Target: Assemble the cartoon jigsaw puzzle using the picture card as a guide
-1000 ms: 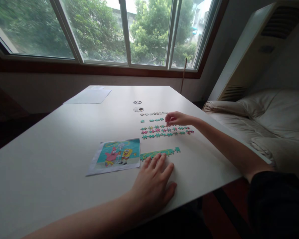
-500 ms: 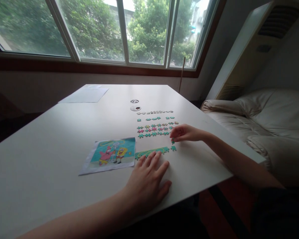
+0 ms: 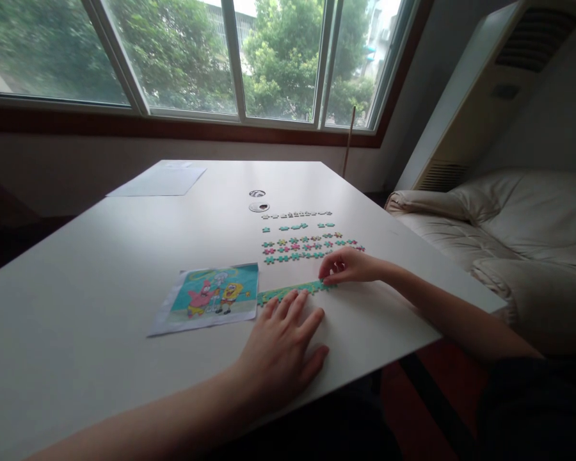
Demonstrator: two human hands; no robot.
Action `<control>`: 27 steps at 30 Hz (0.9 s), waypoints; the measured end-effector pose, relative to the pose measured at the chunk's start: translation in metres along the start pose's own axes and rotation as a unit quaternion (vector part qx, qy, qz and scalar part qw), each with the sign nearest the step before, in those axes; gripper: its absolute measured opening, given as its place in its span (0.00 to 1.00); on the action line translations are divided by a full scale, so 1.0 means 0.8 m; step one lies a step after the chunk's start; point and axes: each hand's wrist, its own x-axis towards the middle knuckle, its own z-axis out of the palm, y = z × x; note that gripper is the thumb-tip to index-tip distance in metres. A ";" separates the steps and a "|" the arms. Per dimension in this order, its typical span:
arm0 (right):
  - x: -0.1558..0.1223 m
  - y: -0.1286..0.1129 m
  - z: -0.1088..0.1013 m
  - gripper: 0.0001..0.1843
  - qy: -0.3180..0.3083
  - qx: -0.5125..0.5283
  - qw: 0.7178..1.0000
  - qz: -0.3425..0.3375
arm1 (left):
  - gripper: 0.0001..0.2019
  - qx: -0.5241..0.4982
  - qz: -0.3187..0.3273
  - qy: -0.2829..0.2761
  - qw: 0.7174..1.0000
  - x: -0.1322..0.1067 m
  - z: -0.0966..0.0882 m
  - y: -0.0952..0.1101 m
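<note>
While the right hand (image 3: pixel 348 267) touches one strip (image 3: pixel 292 292), four rows (image 3: pixel 295 244) lie beyond.

A pale sheet of paper (image 3: pixel 157 181) lies on the far left corner of the white rectangular table (image 3: pixel 100 256). A round grey cable grommet (image 3: pixel 258 207) sits mid-table. A wide white-framed window (image 3: pixel 196 57) runs behind the table, and a cream cushioned sofa (image 3: pixel 509 230) stands to its right.

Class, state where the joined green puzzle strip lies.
Head view: the joined green puzzle strip lies right of the cartoon picture, beyond the left hand; the right hand touches its right end.
</note>
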 end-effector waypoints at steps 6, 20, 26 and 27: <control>-0.001 -0.006 0.003 0.09 0.022 -0.090 0.995 -0.024 | 0.21 -0.001 -0.004 -0.012 1.000 0.001 -0.001 0.001; -0.002 -0.002 0.003 0.10 0.003 -0.112 0.994 -0.012 | 0.21 -0.004 -0.003 -0.015 1.000 0.001 -0.002 0.001; -0.003 0.002 0.002 0.10 -0.008 -0.091 0.996 -0.022 | 0.21 -0.003 -0.004 -0.014 1.000 0.001 -0.002 0.001; -0.003 0.002 0.001 0.11 -0.009 -0.087 0.996 -0.022 | 0.21 -0.002 -0.004 -0.015 1.000 0.001 -0.002 0.001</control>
